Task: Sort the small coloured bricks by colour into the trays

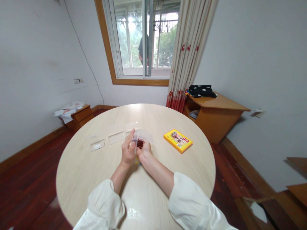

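Both my hands meet over the middle of the round pale wooden table (pixel 96 179). My left hand (pixel 128 152) pinches the edge of a small clear plastic bag (pixel 140 140) that holds dark red pieces. My right hand (pixel 144 150) grips the same bag from the other side, fingers curled under it. Several other clear plastic bags (pixel 116 137) lie flat on the table just beyond my hands, to the left. Something small and yellow-blue peeks out under my wrists; I cannot make it out.
A yellow box (pixel 177 140) lies on the table to the right. Behind stand a wooden desk (pixel 216 118) with dark cloth (pixel 201 91), a curtain (pixel 189 57), a window, and a low cabinet (pixel 80 115) with papers at the left wall.
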A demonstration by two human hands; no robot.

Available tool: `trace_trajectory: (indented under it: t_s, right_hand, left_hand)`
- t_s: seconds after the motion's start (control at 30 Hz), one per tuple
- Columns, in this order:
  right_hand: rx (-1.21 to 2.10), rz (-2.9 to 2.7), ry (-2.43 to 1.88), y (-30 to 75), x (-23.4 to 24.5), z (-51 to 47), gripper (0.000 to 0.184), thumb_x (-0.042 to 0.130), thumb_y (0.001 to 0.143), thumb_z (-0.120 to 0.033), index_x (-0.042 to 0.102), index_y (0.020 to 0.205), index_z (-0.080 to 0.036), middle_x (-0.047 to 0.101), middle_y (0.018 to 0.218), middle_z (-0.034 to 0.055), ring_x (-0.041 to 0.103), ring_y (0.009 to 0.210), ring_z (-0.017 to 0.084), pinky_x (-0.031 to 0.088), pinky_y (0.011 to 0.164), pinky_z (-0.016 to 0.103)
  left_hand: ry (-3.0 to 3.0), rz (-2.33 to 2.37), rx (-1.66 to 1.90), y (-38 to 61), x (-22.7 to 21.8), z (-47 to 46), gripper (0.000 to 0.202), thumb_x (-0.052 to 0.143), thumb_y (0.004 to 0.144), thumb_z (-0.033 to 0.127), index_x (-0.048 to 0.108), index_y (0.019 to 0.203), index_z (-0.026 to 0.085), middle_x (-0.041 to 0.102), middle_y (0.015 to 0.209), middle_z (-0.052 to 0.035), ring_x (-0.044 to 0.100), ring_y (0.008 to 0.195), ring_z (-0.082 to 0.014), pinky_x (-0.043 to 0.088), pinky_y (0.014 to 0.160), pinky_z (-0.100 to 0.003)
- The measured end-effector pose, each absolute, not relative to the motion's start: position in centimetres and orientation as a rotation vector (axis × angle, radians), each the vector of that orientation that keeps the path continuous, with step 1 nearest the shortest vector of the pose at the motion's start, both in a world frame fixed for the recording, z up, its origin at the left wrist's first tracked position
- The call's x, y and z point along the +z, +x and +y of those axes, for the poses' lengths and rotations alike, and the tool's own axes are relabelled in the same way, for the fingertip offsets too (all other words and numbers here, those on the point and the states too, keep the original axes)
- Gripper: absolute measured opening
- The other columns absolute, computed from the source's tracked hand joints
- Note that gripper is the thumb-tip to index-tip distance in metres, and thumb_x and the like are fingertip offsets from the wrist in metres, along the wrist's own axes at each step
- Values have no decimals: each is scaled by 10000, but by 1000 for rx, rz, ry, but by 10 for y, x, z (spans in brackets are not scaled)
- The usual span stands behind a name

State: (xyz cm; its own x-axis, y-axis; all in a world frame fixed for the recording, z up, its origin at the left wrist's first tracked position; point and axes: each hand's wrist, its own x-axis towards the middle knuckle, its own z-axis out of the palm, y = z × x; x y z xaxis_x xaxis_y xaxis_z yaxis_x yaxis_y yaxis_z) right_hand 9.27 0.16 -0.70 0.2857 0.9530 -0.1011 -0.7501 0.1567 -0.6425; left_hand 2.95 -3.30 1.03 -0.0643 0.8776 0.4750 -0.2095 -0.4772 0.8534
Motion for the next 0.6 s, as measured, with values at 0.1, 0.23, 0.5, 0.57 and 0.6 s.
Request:
trace_trajectory:
  t_s: [0.1,0.23,0.5,0.57,0.6]
  right_hand:
    - [1341,-148,-631,89,-4,-1,177,451,711,-179,583,593,-186,615,503,10,612,568,153,556,647,284]
    - [1388,-171,-621,89,2,-8,173,466,695,-136,552,553,-184,624,512,9,603,546,142,565,649,285]
    - [1497,-58,-571,89,10,-18,201,483,706,-79,529,536,-176,615,511,-9,599,554,112,554,623,228]
    - [1499,-79,-563,88,8,-19,173,515,701,-89,550,553,-172,626,524,-12,596,555,113,546,583,216]
    - [1502,-86,-564,87,7,-19,154,531,696,-94,565,567,-171,636,539,-13,596,559,113,541,570,213]
  left_hand:
    - [1401,763,1696,26,10,-31,451,633,734,430,656,1117,192,578,1285,-64,379,1316,-262,267,1116,-346]
    - [1434,762,1706,21,11,-29,508,626,728,475,636,1156,201,573,1291,-45,379,1315,-256,251,1122,-347]
    - [1525,769,1668,11,16,-25,524,580,741,535,671,1110,174,644,1182,-59,451,1256,-277,301,1095,-363]
    - [1581,764,1641,9,18,-23,542,563,748,555,676,1104,161,646,1181,-74,474,1236,-283,310,1090,-376]
    - [1614,766,1625,8,18,-22,556,554,751,565,675,1107,155,644,1186,-82,488,1223,-284,319,1084,-383]
